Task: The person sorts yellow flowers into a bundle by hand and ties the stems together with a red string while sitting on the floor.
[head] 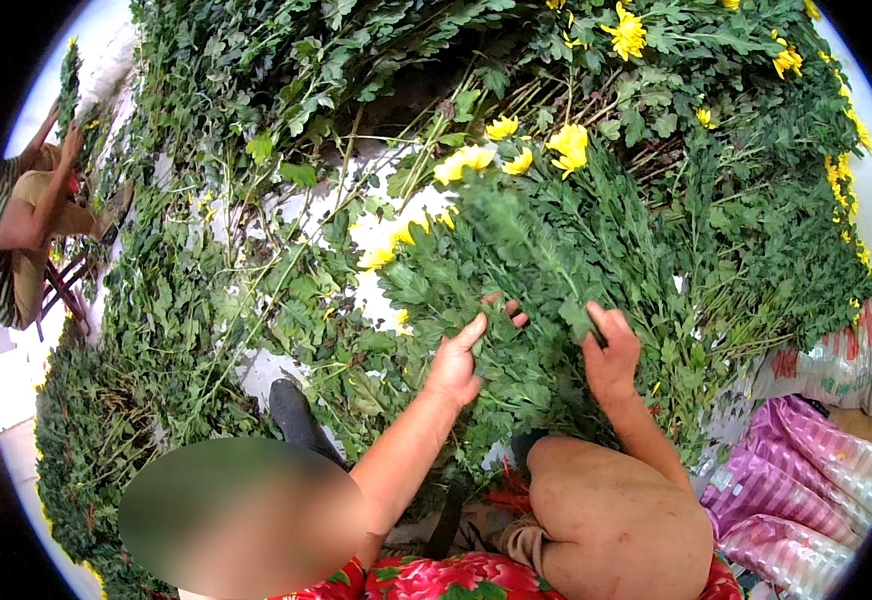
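Observation:
My left hand (pixel 457 364) grips a bunch of leafy green chrysanthemum stems (pixel 436 289), thumb in front and fingertips showing on the far side. Between the thumb and fingers of my right hand (pixel 613 346) is a single chrysanthemum stem (pixel 537 244), its leafy upper part blurred and pointing up and left. Yellow flower heads (pixel 377 258) show at the left edge of the bunch. More chrysanthemums (pixel 616 225) lie beneath and beyond my hands, with yellow blooms (pixel 569 148) at their far ends. The lower ends of the held stems are hidden among leaves.
Heaped chrysanthemum stems (pixel 256 67) surround me over a white sheet (pixel 263 371). At the far left another person (pixel 30 217) sits on a folding stool (pixel 64 296), holding up a leafy stem. Pink striped bags (pixel 788 472) and a white printed sack (pixel 856 356) lie at right. Red strands (pixel 509 495) hang near my knee.

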`<action>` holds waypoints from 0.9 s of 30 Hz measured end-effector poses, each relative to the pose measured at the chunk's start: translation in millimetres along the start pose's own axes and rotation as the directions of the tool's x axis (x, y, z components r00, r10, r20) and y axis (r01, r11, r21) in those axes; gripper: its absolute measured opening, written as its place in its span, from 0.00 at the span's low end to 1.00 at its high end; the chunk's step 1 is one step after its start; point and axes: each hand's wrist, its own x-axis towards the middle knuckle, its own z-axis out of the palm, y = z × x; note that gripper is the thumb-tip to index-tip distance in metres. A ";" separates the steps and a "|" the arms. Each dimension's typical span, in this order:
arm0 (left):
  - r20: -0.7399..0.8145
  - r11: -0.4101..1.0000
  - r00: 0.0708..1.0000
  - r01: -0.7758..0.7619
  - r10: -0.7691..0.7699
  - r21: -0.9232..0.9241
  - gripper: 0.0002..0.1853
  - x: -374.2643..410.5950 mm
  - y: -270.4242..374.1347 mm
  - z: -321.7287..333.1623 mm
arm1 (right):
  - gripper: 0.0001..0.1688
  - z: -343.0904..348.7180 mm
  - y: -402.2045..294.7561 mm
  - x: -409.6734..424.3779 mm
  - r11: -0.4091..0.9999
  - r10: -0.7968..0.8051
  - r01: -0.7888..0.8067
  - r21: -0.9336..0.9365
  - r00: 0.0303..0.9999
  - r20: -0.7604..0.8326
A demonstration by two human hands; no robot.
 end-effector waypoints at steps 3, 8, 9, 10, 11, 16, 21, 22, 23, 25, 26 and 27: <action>-0.085 0.999 0.996 0.014 -0.018 -0.041 0.27 1.9 -1.7 2.2 | 0.29 8.5 -8.8 -15.9 0.999 -0.050 0.049 0.021 0.997 0.051; -0.215 0.998 0.976 0.002 -0.015 -0.059 0.27 0.5 -5.0 1.0 | 0.30 17.5 -16.2 -34.0 0.988 -0.087 0.082 0.134 0.996 0.033; -0.213 0.997 0.977 -0.016 0.001 -0.070 0.27 0.0 -4.4 0.4 | 0.29 16.1 -15.1 -35.5 0.985 -0.084 0.073 0.159 0.994 0.066; -0.227 0.998 0.974 -0.002 -0.014 -0.070 0.28 -0.6 -1.2 -1.6 | 0.28 14.6 -14.9 -37.1 0.981 -0.082 0.063 0.184 0.992 0.097; -0.239 0.997 0.970 0.019 -0.037 -0.076 0.28 -0.1 1.4 -3.2 | 0.27 11.1 -13.4 -38.7 0.979 -0.075 0.048 0.200 0.989 0.130; -0.237 0.995 0.968 0.067 -0.084 -0.078 0.28 -1.5 4.9 9.6 | 0.22 4.7 -19.7 -34.3 0.976 -0.105 0.082 0.202 0.989 0.107; -0.223 0.995 0.971 0.068 -0.083 -0.077 0.28 0.1 10.6 15.2 | 0.20 9.7 -13.5 -36.2 0.948 -0.149 0.094 0.304 0.975 0.165; -0.219 0.994 0.971 0.079 -0.094 -0.076 0.29 0.1 12.3 12.5 | 0.20 10.1 -13.6 -35.2 0.945 -0.154 0.089 0.314 0.970 0.189; -0.216 0.993 0.971 0.090 -0.104 -0.074 0.30 0.6 13.8 9.8 | 0.20 9.4 -12.6 -34.5 0.942 -0.160 0.085 0.325 0.964 0.213; -0.259 0.991 0.957 0.136 -0.134 -0.009 0.30 2.1 20.4 16.7 | 0.22 3.1 -12.2 -29.6 0.950 -0.180 0.076 0.304 0.926 0.333; -0.314 0.983 0.937 0.175 -0.150 0.050 0.29 2.3 23.2 20.7 | 0.23 -3.2 -12.1 -26.7 0.945 -0.201 0.068 0.319 0.892 0.406; -0.369 0.971 0.915 0.215 -0.162 0.108 0.28 3.0 26.2 25.8 | 0.25 -8.0 -11.2 -21.4 0.940 -0.221 0.057 0.335 0.852 0.475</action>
